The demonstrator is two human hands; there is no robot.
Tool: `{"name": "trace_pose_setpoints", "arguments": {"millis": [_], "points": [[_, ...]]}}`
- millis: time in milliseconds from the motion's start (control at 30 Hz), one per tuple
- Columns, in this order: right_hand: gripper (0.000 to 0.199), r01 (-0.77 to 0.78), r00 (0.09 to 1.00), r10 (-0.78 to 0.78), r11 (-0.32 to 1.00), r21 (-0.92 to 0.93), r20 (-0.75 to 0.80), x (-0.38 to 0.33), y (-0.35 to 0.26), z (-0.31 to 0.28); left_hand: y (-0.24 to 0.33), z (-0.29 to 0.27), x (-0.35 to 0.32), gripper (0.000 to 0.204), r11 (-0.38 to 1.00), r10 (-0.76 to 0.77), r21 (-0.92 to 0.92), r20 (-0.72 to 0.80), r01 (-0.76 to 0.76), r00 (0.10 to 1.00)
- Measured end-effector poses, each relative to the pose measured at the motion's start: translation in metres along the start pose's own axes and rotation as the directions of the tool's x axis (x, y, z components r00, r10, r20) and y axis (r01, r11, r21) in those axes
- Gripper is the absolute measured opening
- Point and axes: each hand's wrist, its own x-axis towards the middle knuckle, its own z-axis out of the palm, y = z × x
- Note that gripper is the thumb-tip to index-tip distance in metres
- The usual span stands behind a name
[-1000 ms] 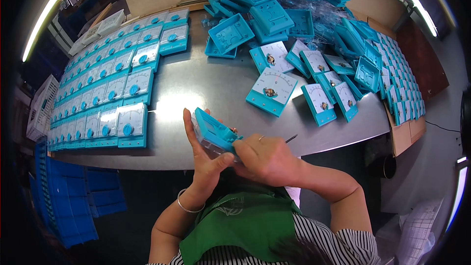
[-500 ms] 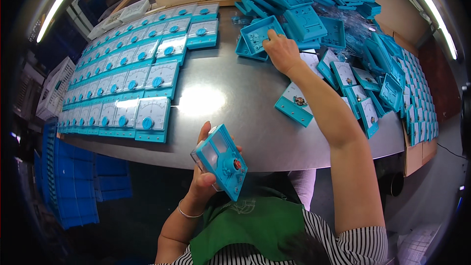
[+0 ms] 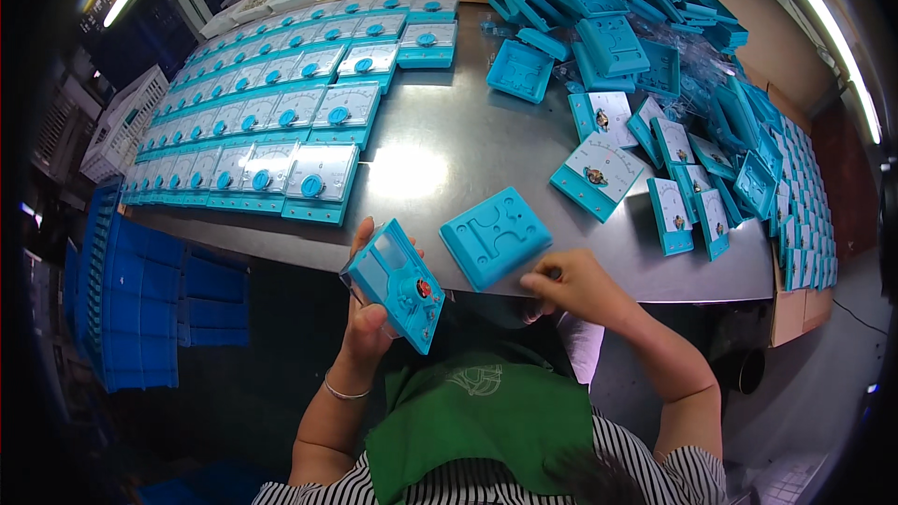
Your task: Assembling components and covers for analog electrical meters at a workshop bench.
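Observation:
My left hand [image 3: 367, 316] grips the edges of a meter front panel [image 3: 393, 271], held tilted over the table's front edge. The panel's turquoise back faces up, with a round red and copper-coloured part in it and a clear cover underneath. To its right, a turquoise meter housing [image 3: 496, 236] lies on the table with its underside up. My right hand [image 3: 585, 288] is beside the housing's near right corner, its fingers curled together. What they hold, if anything, is hidden.
Rows of finished-looking meters with blue knobs [image 3: 313, 187] fill the table's left. A heap of turquoise housings [image 3: 613, 45] stands at the back right. Several meters with bare dials [image 3: 599, 173] lie before it. Blue crates [image 3: 140, 299] stand below the table at left.
My right hand has come back from the heap toward me. A housing it was reaching at now lies underside up near the front edge. My left hand still holds the panel.

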Motion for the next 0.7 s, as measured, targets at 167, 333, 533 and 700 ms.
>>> {"name": "trace_pose_setpoints", "arguments": {"millis": [167,333,533,700], "points": [[0.044,0.395,0.883,-0.450,0.561,-0.728,0.132,0.010,-0.042,-0.006,0.006,0.001,-0.004,0.114,0.993,0.027,0.116,-0.014,-0.026,1.000],[0.089,0.433,0.845,-0.506,0.458,-0.776,0.173,0.045,-0.031,-0.001,0.013,0.006,-0.005,0.117,0.974,-0.020,0.228,0.039,0.010,0.999],[0.078,0.434,0.842,-0.516,0.470,-0.769,0.160,0.037,-0.029,-0.019,0.008,0.010,-0.005,0.117,0.993,-0.028,0.117,-0.003,0.028,1.000],[0.018,0.719,0.694,-0.623,0.632,0.290,-0.361,0.014,-0.063,-0.030,0.005,0.017,-0.008,0.117,0.996,-0.089,0.018,0.014,0.089,0.996]]}}
